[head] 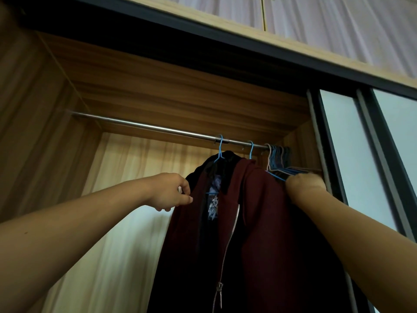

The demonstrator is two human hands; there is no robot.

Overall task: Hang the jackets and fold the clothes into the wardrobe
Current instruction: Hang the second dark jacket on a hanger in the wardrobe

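Note:
A maroon zip-up hooded jacket hangs on a blue hanger from the steel rail inside the wardrobe. Behind it, a black printed garment hangs on another blue hanger. My left hand pinches the left shoulder edge of the hanging clothes. My right hand is closed around the lower bars of a bunch of bare hangers crowded at the rail's right end.
Sliding doors with frosted panels stand at the right, close to my right arm. The wardrobe's wooden left wall and top panel frame the opening. The rail's left half is bare.

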